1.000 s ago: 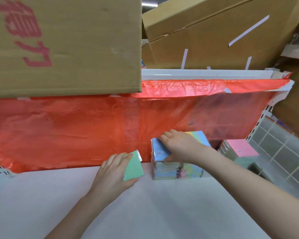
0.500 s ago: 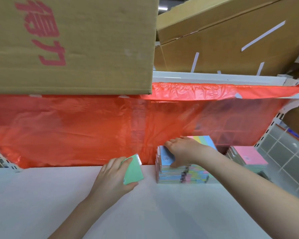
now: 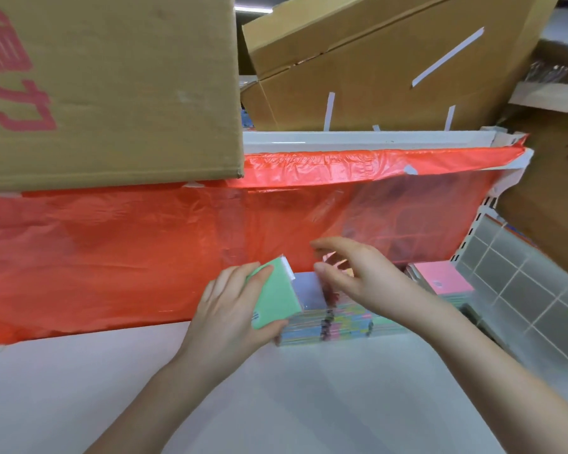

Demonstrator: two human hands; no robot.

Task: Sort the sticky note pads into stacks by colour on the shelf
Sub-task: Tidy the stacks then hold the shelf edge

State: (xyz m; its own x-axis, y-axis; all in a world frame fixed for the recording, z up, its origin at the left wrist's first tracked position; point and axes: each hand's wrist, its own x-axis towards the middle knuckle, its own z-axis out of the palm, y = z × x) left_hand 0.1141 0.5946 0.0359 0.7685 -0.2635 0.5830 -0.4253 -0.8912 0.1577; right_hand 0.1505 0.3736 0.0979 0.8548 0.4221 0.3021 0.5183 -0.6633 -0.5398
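Note:
My left hand (image 3: 225,317) grips a green sticky note pad (image 3: 274,296), tilted against the left side of a mixed-colour stack of pads (image 3: 335,326) on the white shelf (image 3: 276,404). My right hand (image 3: 358,280) hovers just above that stack with fingers spread and curled, holding nothing. The stack's top pad looks pale and glossy; much of it is hidden by my hands. A second stack topped by a pink pad (image 3: 440,278) lies to the right.
A red plastic sheet (image 3: 128,253) hangs behind the stacks. Large cardboard boxes (image 3: 112,86) sit on the upper shelf overhead. A wire grid divider (image 3: 532,290) bounds the shelf on the right.
My left hand carried the green pad right, up against the mixed stack. My right hand lifted off the stack's top and opened its fingers.

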